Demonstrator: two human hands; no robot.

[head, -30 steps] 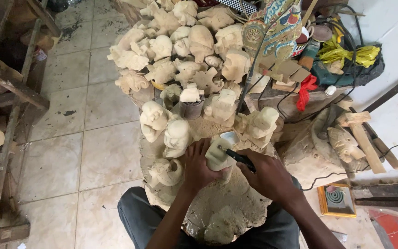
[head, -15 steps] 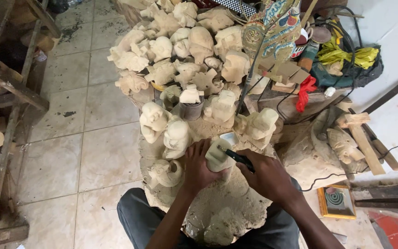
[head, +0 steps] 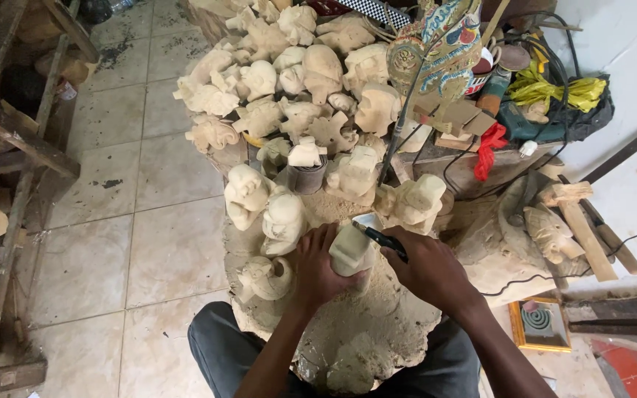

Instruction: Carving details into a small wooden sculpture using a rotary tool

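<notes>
Right now the left hand (head: 317,267) has its grip clamped round a small pale wood carving (head: 351,250), pressed on the rough stump bench (head: 377,332). Right hand (head: 427,267), just beside it, grip closed on a dark-handled carving tool (head: 383,239), blade touching the carving's top. Unfinished figures (head: 282,217) stand close by, left of the carving.

Soft, even daylight filled the scene, brightest on the white wall (head: 621,44) at upper right and on the pale floor tiles (head: 149,243). Shadows were faint, deepest under the wooden frame (head: 16,140) at left. No glare showed. Focus was fairly sharp; the edges bowed slightly from the wide lens.
</notes>
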